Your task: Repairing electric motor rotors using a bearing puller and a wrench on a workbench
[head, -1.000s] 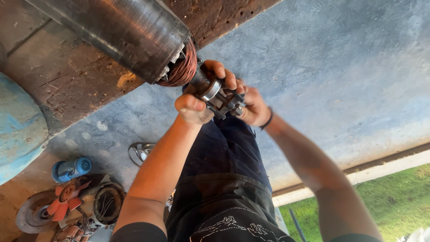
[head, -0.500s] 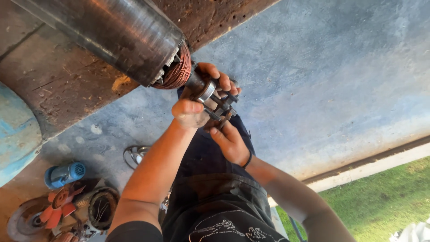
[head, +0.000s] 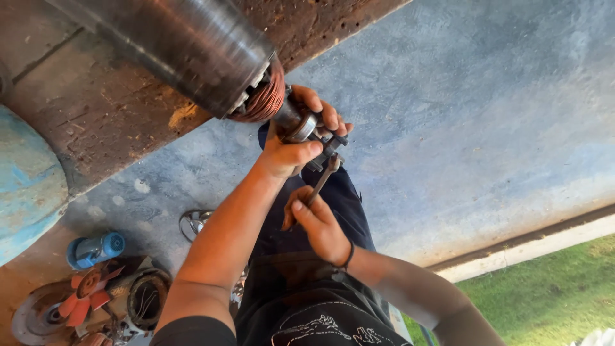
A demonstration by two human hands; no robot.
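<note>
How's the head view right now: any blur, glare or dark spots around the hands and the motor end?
Head view: left hand and right hand sharp; streaky glare on the steel cylinder; copper windings shaded under its rim; wrench slightly soft; grass bright at the corner; wide-angle tilt.

The steel cylinder (head: 173, 48) runs out past the top edge. Beside its coil end, the left hand (head: 291, 150) covers most of the puller (head: 327, 146) (grip points unseen); the wrench (head: 320, 182) handle is buried in the right hand (head: 320, 227).
</note>
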